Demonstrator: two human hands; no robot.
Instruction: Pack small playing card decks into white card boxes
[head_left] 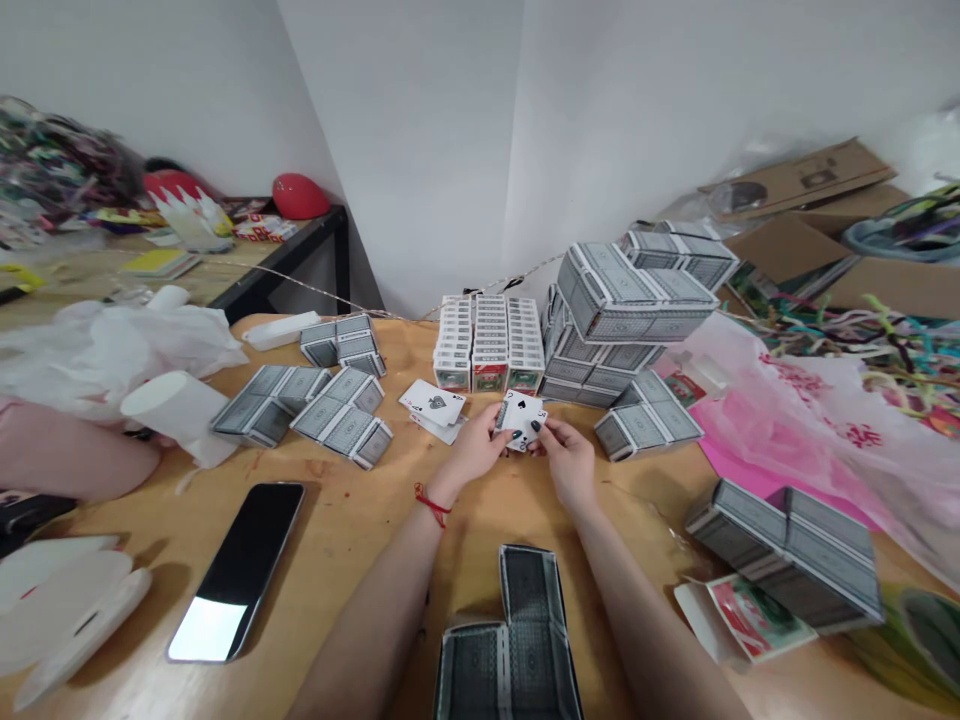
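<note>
Head view shows one phone (247,555) on the left, three rows of card boxes (489,342) on the far side; your left hand (478,446) and right hand (570,462) each pinch their grip on the playing card (523,412), held between both hands' fingertips.

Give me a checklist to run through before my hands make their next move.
1. Grip on the card: ok, left hand and right hand both hold it.
2. Only one layer held: cannot tell.
3. Loose cards nearby: ok, beside the left hand.
4. Phone away from both hands: ok.
5. Table between forearms clear: not ok, a patterned block sits there.
6. Box at far right closed: not ok, flap open.
</note>
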